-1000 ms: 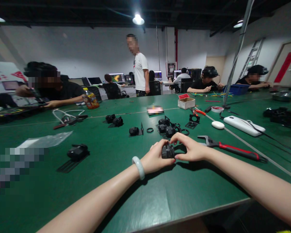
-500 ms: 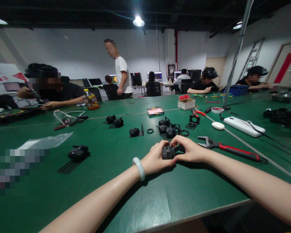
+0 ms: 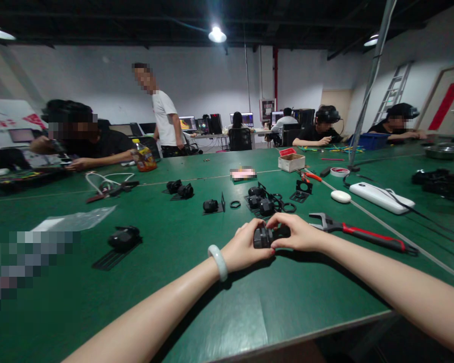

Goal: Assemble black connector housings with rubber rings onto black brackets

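Both my hands hold one black plastic cable gland [image 3: 263,237] just above the table, near its front edge. My left hand [image 3: 245,243], with a pale bangle at the wrist, closes its fingers and thumb round the left end. My right hand [image 3: 295,233] grips the other end between curled fingers and thumb; part of the piece is hidden there. Beyond my hands stands a cluster of black glands [image 3: 265,205] on slotted brackets, with loose black rings [image 3: 289,207] beside it. Right of my hand lies an adjustable wrench [image 3: 363,233] with a red and black handle.
Another gland on a bracket [image 3: 123,238] lies to the left, near a clear plastic bag [image 3: 79,219]. Further back are a small box [image 3: 291,162], red-handled pliers [image 3: 310,176], a white power bank-like block [image 3: 381,196] and a metal pole [image 3: 369,85]. Co-workers sit across the green table [image 3: 196,322].
My hands stay at nearly the same spot on the gland, the right fingers shifting slightly. A person in a white shirt in the background has moved left.
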